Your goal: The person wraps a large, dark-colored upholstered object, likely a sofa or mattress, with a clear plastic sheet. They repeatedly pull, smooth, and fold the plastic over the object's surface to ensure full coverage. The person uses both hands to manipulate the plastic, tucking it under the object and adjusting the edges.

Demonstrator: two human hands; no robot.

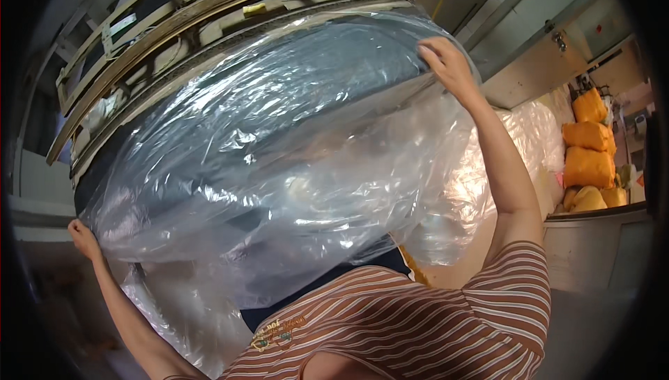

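A wide, clear plastic sheet (300, 192) stretches between my hands, wrinkled and shiny. My right hand (449, 70), raised at the far right, has its fingers closed on the sheet's edge. At the lower left, my left hand (84, 239) is closed at the sheet's other side, with its fingertips partly hidden. Under the plastic, a dark blue-grey flat surface (97, 178) shows through. The near part of the sheet hangs down in front of my body.
A long machine frame with pale bars (230, 0) runs along the far side, with a small yellow piece (255, 10) on it. More crumpled plastic (526, 143) lies at the right. Orange bundles (589, 164) are stacked beyond it. A grey cabinet (592, 254) stands below them.
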